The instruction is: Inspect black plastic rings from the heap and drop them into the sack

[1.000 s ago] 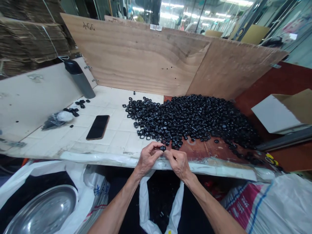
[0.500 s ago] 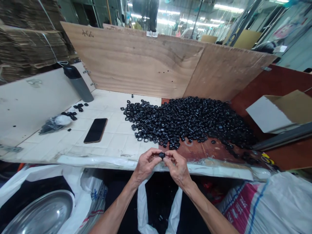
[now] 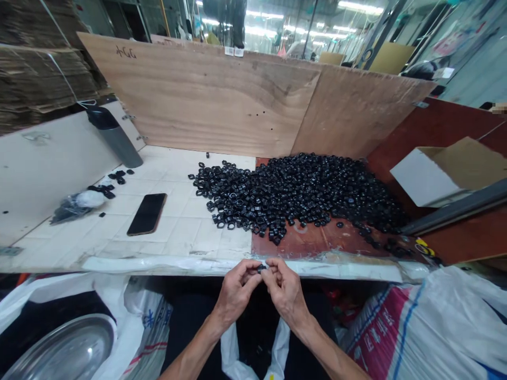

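Observation:
Between my fingertips is a small black plastic part (image 3: 261, 268), mostly covered by the fingers. My left hand (image 3: 238, 290) pinches it from the left, and my right hand (image 3: 285, 290) pinches it from the right. Both hands are held at the table's front edge, above an open white bag (image 3: 232, 351) with dark contents. Beyond them on the tabletop spreads a large pile of small black ring-shaped plastic parts (image 3: 301, 192).
A phone (image 3: 147, 214) lies left of the pile. Behind it stand a grey bottle (image 3: 119, 140) and a plastic bag of dark pieces (image 3: 69, 207). A cardboard box (image 3: 428, 177) is at right. Wooden boards (image 3: 206, 100) wall the back. Sacks (image 3: 447, 316) flank me below.
Both hands have moved down and closer to me with the black part, which is now more hidden by the fingers. The camera view has shifted slightly. The pile looks unchanged.

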`<state>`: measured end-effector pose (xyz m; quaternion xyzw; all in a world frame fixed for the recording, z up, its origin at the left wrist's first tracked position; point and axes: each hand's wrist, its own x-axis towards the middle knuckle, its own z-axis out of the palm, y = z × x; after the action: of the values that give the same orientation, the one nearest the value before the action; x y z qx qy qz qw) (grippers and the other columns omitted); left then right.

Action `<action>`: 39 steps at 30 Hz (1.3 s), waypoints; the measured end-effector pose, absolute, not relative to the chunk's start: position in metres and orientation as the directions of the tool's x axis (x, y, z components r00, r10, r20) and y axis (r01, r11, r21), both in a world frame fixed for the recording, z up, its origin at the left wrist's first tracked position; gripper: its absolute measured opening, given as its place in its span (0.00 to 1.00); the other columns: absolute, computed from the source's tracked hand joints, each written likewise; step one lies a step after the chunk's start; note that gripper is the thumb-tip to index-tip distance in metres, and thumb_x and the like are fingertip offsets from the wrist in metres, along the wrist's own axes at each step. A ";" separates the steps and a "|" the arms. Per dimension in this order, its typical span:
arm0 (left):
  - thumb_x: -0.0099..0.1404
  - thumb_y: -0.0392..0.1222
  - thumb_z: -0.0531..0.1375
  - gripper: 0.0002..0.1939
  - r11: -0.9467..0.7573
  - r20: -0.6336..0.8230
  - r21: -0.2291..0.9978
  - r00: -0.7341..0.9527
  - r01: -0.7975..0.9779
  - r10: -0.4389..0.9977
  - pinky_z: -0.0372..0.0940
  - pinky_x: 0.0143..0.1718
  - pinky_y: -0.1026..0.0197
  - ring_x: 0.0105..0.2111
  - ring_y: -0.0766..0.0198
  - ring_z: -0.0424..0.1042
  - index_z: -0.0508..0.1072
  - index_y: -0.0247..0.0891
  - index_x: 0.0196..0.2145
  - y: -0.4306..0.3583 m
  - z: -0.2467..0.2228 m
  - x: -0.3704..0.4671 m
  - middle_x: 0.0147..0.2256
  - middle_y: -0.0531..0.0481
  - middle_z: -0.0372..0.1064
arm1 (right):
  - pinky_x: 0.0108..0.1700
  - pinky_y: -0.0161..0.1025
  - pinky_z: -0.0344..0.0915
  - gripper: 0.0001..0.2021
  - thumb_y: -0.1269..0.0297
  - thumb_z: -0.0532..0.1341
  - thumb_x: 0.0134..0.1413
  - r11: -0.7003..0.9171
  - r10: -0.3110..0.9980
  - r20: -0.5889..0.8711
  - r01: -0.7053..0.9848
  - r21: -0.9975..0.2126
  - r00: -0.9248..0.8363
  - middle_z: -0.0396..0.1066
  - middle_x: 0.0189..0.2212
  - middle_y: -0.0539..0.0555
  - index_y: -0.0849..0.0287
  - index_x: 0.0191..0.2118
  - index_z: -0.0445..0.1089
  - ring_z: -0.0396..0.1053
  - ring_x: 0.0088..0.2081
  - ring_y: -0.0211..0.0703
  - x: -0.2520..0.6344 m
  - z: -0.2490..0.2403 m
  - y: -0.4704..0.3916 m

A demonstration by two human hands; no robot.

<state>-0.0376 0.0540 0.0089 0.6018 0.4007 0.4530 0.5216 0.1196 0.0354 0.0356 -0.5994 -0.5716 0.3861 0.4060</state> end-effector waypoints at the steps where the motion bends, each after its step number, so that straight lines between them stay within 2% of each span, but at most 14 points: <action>1: 0.67 0.41 0.60 0.11 -0.048 0.057 0.998 0.260 -0.038 0.964 0.73 0.44 0.57 0.40 0.59 0.76 0.72 0.37 0.47 0.053 0.011 -0.036 0.41 0.45 0.75 | 0.28 0.34 0.64 0.12 0.55 0.58 0.61 0.055 0.997 0.072 0.382 -0.923 0.031 0.69 0.27 0.51 0.58 0.38 0.70 0.67 0.25 0.38 0.121 0.036 0.036; 3: 0.66 0.42 0.60 0.11 -0.004 0.021 0.997 0.250 -0.071 0.968 0.73 0.44 0.57 0.39 0.59 0.76 0.72 0.37 0.46 0.052 0.013 -0.034 0.40 0.45 0.75 | 0.29 0.34 0.64 0.11 0.56 0.57 0.62 0.090 0.995 0.095 0.368 -0.925 -0.004 0.69 0.27 0.51 0.58 0.39 0.70 0.66 0.25 0.38 0.124 0.035 0.036; 8: 0.65 0.39 0.61 0.10 -0.202 0.187 0.978 0.223 0.049 0.957 0.70 0.50 0.54 0.46 0.56 0.74 0.75 0.38 0.44 0.048 0.013 -0.034 0.44 0.44 0.74 | 0.24 0.33 0.59 0.14 0.52 0.56 0.64 -0.136 0.987 -0.151 0.218 -0.966 -0.050 0.62 0.15 0.44 0.58 0.33 0.66 0.61 0.17 0.35 0.128 0.031 0.036; 12: 0.66 0.40 0.60 0.11 0.017 -0.002 0.998 0.246 -0.061 0.969 0.74 0.41 0.57 0.36 0.59 0.77 0.72 0.36 0.46 0.046 0.013 -0.032 0.37 0.46 0.76 | 0.27 0.34 0.59 0.10 0.56 0.60 0.60 0.007 1.000 0.004 0.274 -0.962 -0.014 0.68 0.24 0.48 0.58 0.38 0.69 0.64 0.23 0.36 0.128 0.034 0.032; 14: 0.66 0.38 0.60 0.10 -0.086 0.086 0.996 0.231 -0.009 0.969 0.74 0.42 0.56 0.38 0.59 0.77 0.72 0.36 0.46 0.045 0.010 -0.032 0.38 0.45 0.75 | 0.26 0.34 0.58 0.10 0.56 0.60 0.60 -0.048 0.998 -0.053 0.200 -0.979 -0.020 0.65 0.20 0.47 0.58 0.35 0.69 0.61 0.21 0.35 0.125 0.036 0.032; 16: 0.67 0.34 0.58 0.10 -0.339 0.304 0.934 0.244 0.116 0.921 0.73 0.46 0.55 0.44 0.58 0.76 0.72 0.37 0.46 0.046 0.007 -0.035 0.43 0.44 0.74 | 0.23 0.33 0.56 0.13 0.53 0.60 0.59 -0.235 0.971 -0.235 0.002 -0.972 -0.028 0.60 0.16 0.44 0.58 0.31 0.66 0.56 0.17 0.33 0.122 0.038 0.033; 20: 0.67 0.26 0.54 0.19 -0.692 0.573 0.686 0.419 0.225 0.704 0.72 0.50 0.55 0.48 0.58 0.73 0.68 0.38 0.53 0.049 0.003 -0.043 0.47 0.41 0.73 | 0.18 0.32 0.52 0.16 0.54 0.66 0.50 -0.553 0.832 -0.531 -0.311 -0.773 -0.160 0.60 0.19 0.45 0.59 0.25 0.63 0.50 0.15 0.29 0.124 0.044 0.036; 26: 0.67 0.25 0.53 0.25 -0.869 0.665 0.463 0.578 0.176 0.472 0.74 0.47 0.54 0.49 0.56 0.73 0.60 0.35 0.60 0.056 0.004 -0.050 0.48 0.36 0.73 | 0.17 0.30 0.47 0.08 0.67 0.59 0.56 -0.758 0.633 -0.743 -0.366 -0.539 -0.217 0.59 0.17 0.44 0.62 0.27 0.63 0.48 0.13 0.27 0.133 0.053 0.036; 29: 0.68 0.27 0.52 0.26 -0.917 0.693 0.373 0.615 0.140 0.376 0.74 0.47 0.51 0.52 0.52 0.72 0.57 0.32 0.62 0.055 0.004 -0.053 0.49 0.33 0.72 | 0.18 0.29 0.49 0.11 0.66 0.55 0.61 -0.820 0.546 -0.788 -0.375 -0.433 -0.284 0.60 0.19 0.45 0.62 0.28 0.64 0.48 0.14 0.26 0.134 0.052 0.031; 31: 0.68 0.27 0.52 0.26 -0.921 0.669 0.378 0.661 0.092 0.340 0.73 0.48 0.51 0.53 0.52 0.71 0.58 0.33 0.62 0.054 0.008 -0.057 0.49 0.34 0.72 | 0.19 0.30 0.52 0.14 0.62 0.53 0.64 -0.849 0.520 -0.795 -0.293 -0.440 -0.313 0.60 0.19 0.45 0.62 0.28 0.64 0.49 0.14 0.28 0.136 0.049 0.025; 34: 0.67 0.29 0.56 0.22 -0.834 0.538 0.547 0.735 0.067 0.412 0.72 0.49 0.55 0.51 0.55 0.72 0.63 0.36 0.59 0.058 0.026 -0.061 0.49 0.37 0.71 | 0.21 0.34 0.56 0.19 0.54 0.52 0.64 -0.690 0.696 -0.692 0.087 -0.719 -0.193 0.59 0.18 0.47 0.60 0.26 0.64 0.53 0.16 0.32 0.145 0.048 0.022; 36: 0.65 0.37 0.61 0.23 -0.701 0.408 0.697 0.720 0.150 0.561 0.72 0.47 0.56 0.46 0.56 0.73 0.65 0.37 0.57 0.068 0.041 -0.057 0.49 0.38 0.70 | 0.25 0.36 0.60 0.16 0.53 0.56 0.62 -0.324 0.927 -0.372 0.411 -0.852 -0.041 0.61 0.20 0.48 0.59 0.28 0.65 0.59 0.20 0.37 0.152 0.048 0.029; 37: 0.63 0.41 0.64 0.25 -0.640 0.379 0.744 0.669 0.191 0.640 0.73 0.43 0.57 0.41 0.58 0.74 0.65 0.37 0.56 0.076 0.046 -0.053 0.47 0.40 0.70 | 0.29 0.37 0.62 0.13 0.56 0.57 0.61 -0.137 0.988 -0.153 0.537 -0.833 0.015 0.63 0.23 0.50 0.58 0.31 0.66 0.63 0.24 0.40 0.156 0.048 0.036; 39: 0.66 0.38 0.60 0.16 -0.547 0.357 0.782 0.505 0.299 0.786 0.72 0.41 0.58 0.36 0.62 0.73 0.67 0.39 0.52 0.095 0.050 -0.037 0.42 0.45 0.70 | 0.38 0.40 0.66 0.06 0.63 0.56 0.61 0.127 0.983 0.184 0.664 -0.737 0.017 0.67 0.34 0.55 0.58 0.39 0.67 0.67 0.34 0.45 0.162 0.047 0.056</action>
<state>-0.0371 0.0953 0.0497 0.8005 0.3389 0.3645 0.3339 0.1621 0.0558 0.0466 -0.6205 -0.6635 0.2268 0.3511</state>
